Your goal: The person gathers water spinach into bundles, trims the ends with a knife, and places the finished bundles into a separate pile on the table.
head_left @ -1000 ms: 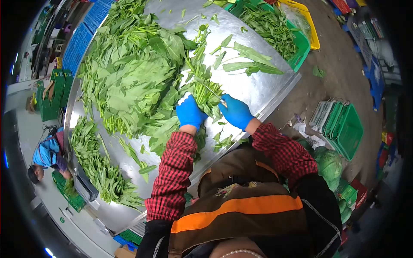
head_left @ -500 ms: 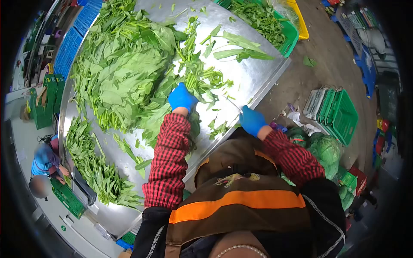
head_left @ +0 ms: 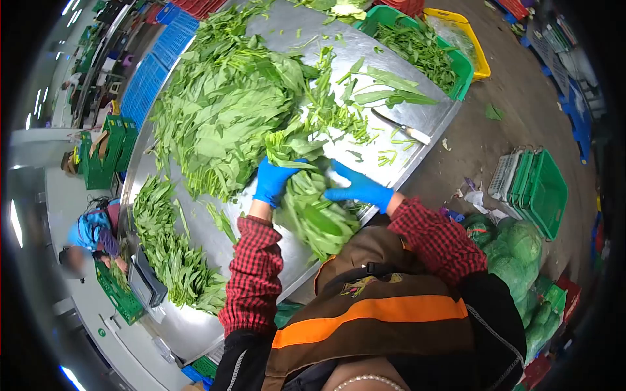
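Observation:
My left hand (head_left: 274, 180), in a blue glove, is closed around the stems of a bunch of leafy greens (head_left: 318, 215), whose leaves hang toward my apron. To the right of that bunch, my right hand (head_left: 360, 187), also gloved in blue, has its thumb and fingers spread, fingertips at the leaves. A knife (head_left: 403, 128) with a curved blade and pale handle lies on the metal table (head_left: 427, 117) near its right edge. Cut stem pieces (head_left: 387, 158) are scattered below the knife. The big heap of greens (head_left: 222, 124) covers the table to the left.
Trimmed greens (head_left: 173, 251) lie in a row along the table's left side. A green crate of leaves (head_left: 466, 72) and a yellow crate (head_left: 479, 45) stand beyond the far edge. Green baskets (head_left: 546, 195) and netted cabbages (head_left: 518, 244) are at right. A co-worker (head_left: 94, 231) works at left.
The knife has left my right hand and now lies on the table. My left hand has lifted a bunch of greens toward me, and my right hand has moved left beside it.

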Demonstrator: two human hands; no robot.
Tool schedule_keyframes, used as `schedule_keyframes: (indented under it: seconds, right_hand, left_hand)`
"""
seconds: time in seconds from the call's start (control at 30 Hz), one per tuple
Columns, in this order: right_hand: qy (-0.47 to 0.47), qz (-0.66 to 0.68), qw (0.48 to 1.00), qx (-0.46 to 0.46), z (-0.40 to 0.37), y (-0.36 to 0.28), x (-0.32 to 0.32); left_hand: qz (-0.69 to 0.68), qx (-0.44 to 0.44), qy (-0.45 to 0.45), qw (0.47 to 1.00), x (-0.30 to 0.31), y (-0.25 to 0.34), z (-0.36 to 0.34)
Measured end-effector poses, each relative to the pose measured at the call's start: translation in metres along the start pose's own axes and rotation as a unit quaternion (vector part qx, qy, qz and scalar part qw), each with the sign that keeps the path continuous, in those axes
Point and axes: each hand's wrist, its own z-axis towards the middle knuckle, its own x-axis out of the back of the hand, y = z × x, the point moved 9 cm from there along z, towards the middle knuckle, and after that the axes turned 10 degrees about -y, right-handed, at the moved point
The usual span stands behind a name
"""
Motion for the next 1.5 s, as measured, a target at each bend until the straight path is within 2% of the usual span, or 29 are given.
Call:
schedule_keyframes:
  seconds: [0.07, 0.13, 0.2, 0.23, 0.27, 0.3, 0.33, 0.4, 0.43, 0.47, 0.53, 0.63, 0.67, 0.73, 0.77, 0.8, 0.87, 0.9, 0.97, 1.0, 1.03, 1.13, 1.2, 1.27, 1.3, 1.4, 1.43, 1.47, 1.5]
  right_hand:
    - [-0.138, 0.224, 0.964, 0.045, 0.005, -0.022, -0.062]
    - [-0.118, 0.259, 0.958, 0.034, 0.006, -0.006, -0.071]
    - [-0.077, 0.349, 0.934, -0.005, 0.007, 0.020, -0.066]
    - [-0.104, 0.422, 0.898, -0.065, 0.003, 0.029, -0.070]
    - [-0.130, 0.490, 0.853, -0.126, -0.003, 0.037, -0.075]
    - [-0.132, 0.511, 0.837, -0.144, 0.000, 0.056, -0.074]
    - [-0.133, 0.508, 0.838, -0.145, 0.001, 0.055, -0.074]
    - [-0.046, 0.513, 0.845, -0.145, 0.000, 0.062, -0.059]
    - [-0.077, 0.544, 0.826, -0.126, -0.001, 0.063, -0.064]
    - [-0.075, 0.546, 0.825, -0.127, -0.005, 0.067, -0.063]
    - [-0.057, 0.536, 0.840, -0.066, -0.016, 0.069, -0.050]
    - [-0.044, 0.459, 0.882, -0.094, -0.025, 0.077, -0.055]
    - [-0.051, 0.412, 0.902, -0.117, -0.024, 0.079, -0.059]
    - [-0.057, 0.398, 0.906, -0.133, -0.013, 0.074, -0.077]
    - [-0.004, 0.332, 0.939, -0.092, -0.003, 0.062, -0.077]
    - [0.049, 0.264, 0.962, -0.052, 0.001, 0.043, -0.076]
    - [0.132, 0.331, 0.932, 0.067, -0.011, -0.012, -0.065]
    - [0.124, 0.398, 0.908, 0.030, -0.005, 0.013, -0.067]
    - [0.103, 0.504, 0.854, -0.073, 0.010, 0.080, -0.075]
    - [0.092, 0.544, 0.823, -0.133, 0.016, 0.082, -0.081]
    - [0.143, 0.509, 0.842, -0.108, 0.010, 0.074, -0.072]
    - [0.167, 0.460, 0.870, -0.057, 0.011, 0.067, -0.073]
    - [0.137, 0.529, 0.837, -0.036, 0.021, 0.076, -0.091]
    - [-0.041, 0.649, 0.756, -0.079, 0.011, 0.035, -0.119]
    - [-0.043, 0.653, 0.752, -0.078, 0.011, 0.035, -0.120]
    - [-0.074, 0.599, 0.784, -0.145, 0.002, 0.051, -0.105]
    - [-0.111, 0.447, 0.871, -0.170, -0.005, 0.067, -0.087]
    - [-0.145, 0.279, 0.930, -0.190, -0.012, 0.080, -0.065]
    - [-0.139, 0.232, 0.943, -0.195, -0.020, 0.081, -0.040]
  left_hand:
    - [-0.058, -0.027, 0.048, 0.997, -0.017, 0.004, -0.009]
    - [-0.079, 0.008, 0.030, 0.996, -0.028, 0.002, -0.015]
    - [-0.137, 0.046, 0.068, 0.987, -0.014, 0.012, -0.033]
    - [-0.035, 0.075, 0.109, 0.991, 0.012, 0.001, -0.039]
    - [0.102, 0.023, 0.070, 0.992, 0.044, -0.021, -0.034]
    - [0.081, 0.073, 0.009, 0.994, 0.061, -0.066, -0.036]
    - [0.062, 0.121, -0.054, 0.989, 0.065, -0.102, -0.046]
    - [-0.017, 0.234, -0.029, 0.972, 0.057, -0.158, -0.080]
    - [-0.005, 0.189, -0.023, 0.982, 0.068, -0.188, -0.082]
    - [-0.063, 0.179, 0.014, 0.982, 0.060, -0.182, -0.092]
    - [-0.241, 0.175, 0.072, 0.952, 0.053, -0.192, -0.110]
    - [-0.315, 0.092, 0.116, 0.937, 0.034, -0.185, -0.123]
    - [-0.315, 0.093, 0.128, 0.936, 0.022, -0.187, -0.125]
    - [-0.190, 0.174, 0.086, 0.962, -0.001, -0.193, -0.116]
    - [-0.110, 0.129, 0.094, 0.981, -0.014, -0.177, -0.110]
    - [-0.158, 0.076, 0.164, 0.971, -0.027, -0.142, -0.111]
    - [-0.213, -0.044, 0.128, 0.968, -0.040, -0.084, -0.112]
    - [-0.261, -0.035, 0.123, 0.957, -0.042, -0.084, -0.107]
    - [-0.355, 0.092, 0.080, 0.927, -0.053, -0.134, -0.089]
    - [-0.389, 0.162, 0.073, 0.904, -0.062, -0.146, -0.086]
    - [-0.442, 0.159, 0.067, 0.881, -0.070, -0.148, -0.089]
    - [-0.488, 0.136, 0.035, 0.862, -0.079, -0.143, -0.107]
    - [-0.471, 0.115, 0.058, 0.873, -0.080, -0.139, -0.112]
    - [-0.330, 0.106, 0.062, 0.936, -0.077, -0.131, -0.109]
    - [-0.349, 0.137, 0.076, 0.924, -0.073, -0.135, -0.112]
    - [-0.250, 0.148, 0.087, 0.953, -0.053, -0.143, -0.120]
    - [-0.247, 0.162, 0.086, 0.952, -0.048, -0.139, -0.125]
    - [-0.247, 0.164, 0.088, 0.951, -0.035, -0.145, -0.130]
    - [-0.164, 0.123, 0.079, 0.976, -0.015, -0.151, -0.132]
